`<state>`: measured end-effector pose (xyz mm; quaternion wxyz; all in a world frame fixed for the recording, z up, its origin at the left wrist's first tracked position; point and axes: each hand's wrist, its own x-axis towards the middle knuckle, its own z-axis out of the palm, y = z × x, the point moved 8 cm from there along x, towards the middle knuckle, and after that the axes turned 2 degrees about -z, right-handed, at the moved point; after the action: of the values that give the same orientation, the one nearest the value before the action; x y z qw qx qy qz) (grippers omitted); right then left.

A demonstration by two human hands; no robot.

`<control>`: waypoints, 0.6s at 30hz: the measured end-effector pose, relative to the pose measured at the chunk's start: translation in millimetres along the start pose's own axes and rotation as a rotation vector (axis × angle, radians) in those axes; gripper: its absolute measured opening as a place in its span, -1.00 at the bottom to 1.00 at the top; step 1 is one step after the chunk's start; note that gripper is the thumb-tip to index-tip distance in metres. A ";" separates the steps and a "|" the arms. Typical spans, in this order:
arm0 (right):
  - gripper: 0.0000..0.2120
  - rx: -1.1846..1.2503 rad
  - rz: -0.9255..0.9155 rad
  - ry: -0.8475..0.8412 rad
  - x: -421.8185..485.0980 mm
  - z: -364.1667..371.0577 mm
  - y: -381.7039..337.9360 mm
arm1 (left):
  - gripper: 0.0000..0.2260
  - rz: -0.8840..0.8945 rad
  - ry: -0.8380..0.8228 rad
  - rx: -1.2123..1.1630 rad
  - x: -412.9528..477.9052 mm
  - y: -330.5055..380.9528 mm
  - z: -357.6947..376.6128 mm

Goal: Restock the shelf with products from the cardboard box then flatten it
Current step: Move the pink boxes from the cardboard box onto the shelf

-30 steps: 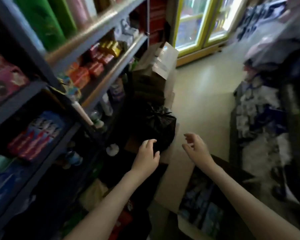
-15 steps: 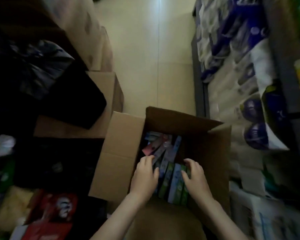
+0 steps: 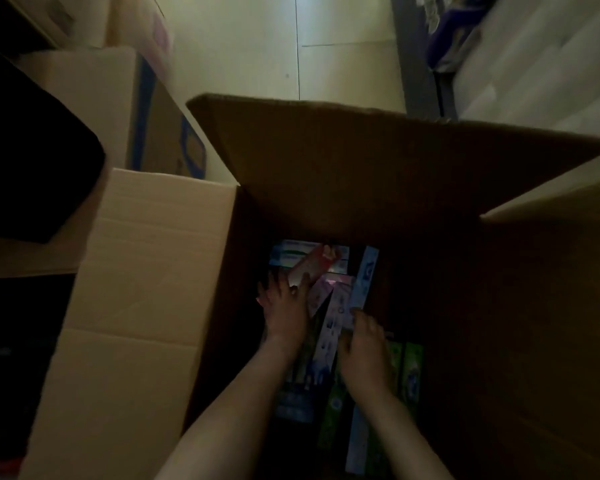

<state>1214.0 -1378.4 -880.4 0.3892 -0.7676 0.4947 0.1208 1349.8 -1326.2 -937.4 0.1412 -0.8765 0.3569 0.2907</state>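
Floor [image 3: 243,46]: pale tiles.
Left hand [image 3: 284,313]: in cardboard box [image 3: 146,271], fingers spread.
Right hand [image 3: 364,348]: on blue pack [image 3: 365,282], grip unclear.

We take this for a shop aisle. The open cardboard box [image 3: 146,271] holds rows of slim retail cartons [image 3: 329,327]. Beyond its left flap stands a second printed box [image 3: 94,98]. Past its far right corner, a grey shelf upright [image 3: 416,64] fronts wrapped packs [image 3: 451,46] above pale floor tiles [image 3: 257,46].

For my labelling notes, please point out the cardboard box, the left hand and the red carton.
cardboard box [image 3: 146,271]: head view, pale left flap.
left hand [image 3: 284,315]: head view, back of hand.
red carton [image 3: 318,266]: head view, its middle.
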 end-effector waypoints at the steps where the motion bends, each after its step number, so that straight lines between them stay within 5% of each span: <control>1: -0.56 0.011 -0.002 0.006 2.3 6.7 2.8 | -0.46 -0.016 -0.023 0.007 8.5 -5.1 9.3; 8: -0.52 -0.031 0.034 0.032 2.0 16.0 12.1 | -0.57 -0.096 -0.041 -0.072 24.6 -13.8 17.9; 18: -0.53 0.016 0.013 0.072 -35.4 3.3 -6.2 | -0.64 0.065 -0.027 0.528 -39.1 16.0 -10.3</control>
<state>1202.9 -1351.2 -859.5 0.3766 -0.7651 0.5143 0.0915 1320.2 -1320.9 -906.0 0.3602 -0.7936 0.4462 0.2035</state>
